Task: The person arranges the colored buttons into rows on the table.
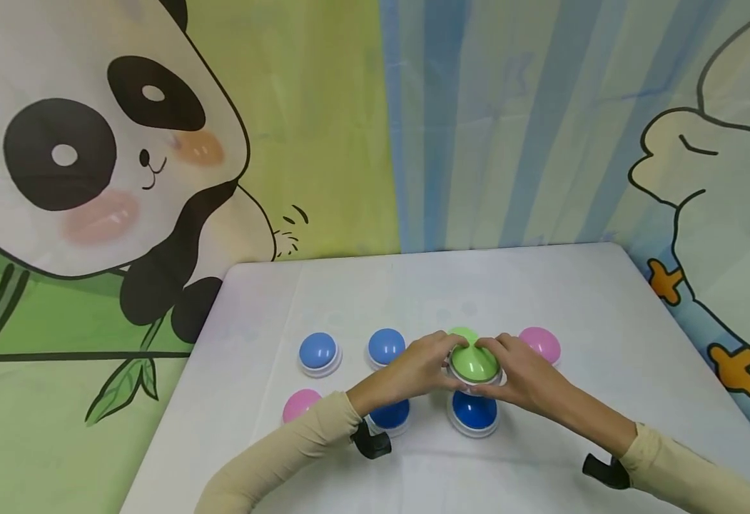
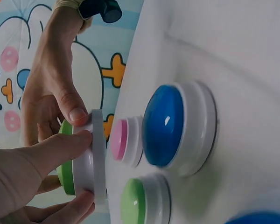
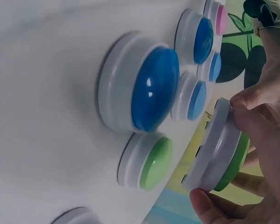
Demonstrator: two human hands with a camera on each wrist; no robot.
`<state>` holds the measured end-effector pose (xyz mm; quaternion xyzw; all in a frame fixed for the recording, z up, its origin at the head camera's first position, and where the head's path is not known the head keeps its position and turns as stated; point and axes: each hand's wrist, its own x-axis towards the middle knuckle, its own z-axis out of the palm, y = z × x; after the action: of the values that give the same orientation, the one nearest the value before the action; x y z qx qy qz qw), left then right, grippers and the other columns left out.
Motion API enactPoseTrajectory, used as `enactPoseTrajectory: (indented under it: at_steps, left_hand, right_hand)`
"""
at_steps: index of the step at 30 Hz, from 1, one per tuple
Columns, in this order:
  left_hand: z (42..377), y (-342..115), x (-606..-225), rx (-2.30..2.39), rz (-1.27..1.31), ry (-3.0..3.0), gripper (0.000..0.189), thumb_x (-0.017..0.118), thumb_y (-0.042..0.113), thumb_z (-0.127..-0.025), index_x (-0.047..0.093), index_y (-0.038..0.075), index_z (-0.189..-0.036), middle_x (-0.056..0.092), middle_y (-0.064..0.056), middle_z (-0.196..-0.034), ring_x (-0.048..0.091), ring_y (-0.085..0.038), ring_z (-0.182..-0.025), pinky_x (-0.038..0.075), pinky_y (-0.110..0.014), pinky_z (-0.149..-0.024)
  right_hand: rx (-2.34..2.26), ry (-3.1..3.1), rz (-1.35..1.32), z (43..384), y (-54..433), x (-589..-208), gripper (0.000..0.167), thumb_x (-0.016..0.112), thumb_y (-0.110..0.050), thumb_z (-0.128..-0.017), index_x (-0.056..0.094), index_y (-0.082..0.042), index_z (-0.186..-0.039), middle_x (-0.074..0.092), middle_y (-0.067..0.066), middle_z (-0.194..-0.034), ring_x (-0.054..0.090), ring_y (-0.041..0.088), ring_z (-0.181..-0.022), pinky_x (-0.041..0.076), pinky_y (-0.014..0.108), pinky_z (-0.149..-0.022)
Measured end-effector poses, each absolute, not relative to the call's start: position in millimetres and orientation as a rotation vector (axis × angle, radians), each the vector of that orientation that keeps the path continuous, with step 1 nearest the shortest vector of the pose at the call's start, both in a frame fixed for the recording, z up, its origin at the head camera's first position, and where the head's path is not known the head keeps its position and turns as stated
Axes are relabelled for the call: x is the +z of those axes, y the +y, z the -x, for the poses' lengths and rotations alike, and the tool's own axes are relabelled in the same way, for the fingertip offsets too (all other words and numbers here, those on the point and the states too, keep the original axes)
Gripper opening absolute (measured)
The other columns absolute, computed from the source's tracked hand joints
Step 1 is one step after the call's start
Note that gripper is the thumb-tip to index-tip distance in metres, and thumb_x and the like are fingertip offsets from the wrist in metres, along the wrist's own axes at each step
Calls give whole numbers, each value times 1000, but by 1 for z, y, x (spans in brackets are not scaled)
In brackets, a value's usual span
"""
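Observation:
Both my hands hold one green dome push button [image 1: 475, 363] with a white base, raised off the table. My left hand [image 1: 421, 365] grips its left side and my right hand [image 1: 521, 373] its right side, with thumbs and fingers on the rim. In the right wrist view, the held button [image 3: 217, 149] is tilted, and small dark feet show under its base. A second green button [image 3: 156, 163] sits on the table behind it. A dark blue button [image 1: 474, 410] stands just in front of the held one.
On the white table [image 1: 606, 321] stand two light blue buttons, one at the left [image 1: 317, 350] and one nearer the middle [image 1: 386, 346]. A pink button [image 1: 539, 345] is at the back right, another pink button [image 1: 300, 404] and a dark blue button [image 1: 390, 414] lie by my left forearm.

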<state>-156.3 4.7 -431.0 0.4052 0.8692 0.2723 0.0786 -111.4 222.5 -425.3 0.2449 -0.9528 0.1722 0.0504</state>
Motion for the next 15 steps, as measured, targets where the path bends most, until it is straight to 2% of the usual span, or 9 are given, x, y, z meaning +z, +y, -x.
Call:
enactPoseTrajectory:
  at_steps: [6,15]
  left_hand:
    - [144,17,-437,814,-1306,2649,64,80,36,-79,52,11,-131,61,-1,-111,55,-2,-86,42,-3,-70]
    - [124,66,-440,637,-1411,2743,65,80,44,-76,53,15,-128,62,4,-106,51,2,-89,38,-1,-72]
  right_hand:
    - [542,-2893,-689,97,231,-426,65,83,-48,-70,60,-14,-120,62,4,-104,57,12,-90,57,30,-69]
    - [499,-2873,-591,66,268,-426,75,92,-34,-57,58,-9,-119,63,12,-107,60,21,-91,59,38,-70]
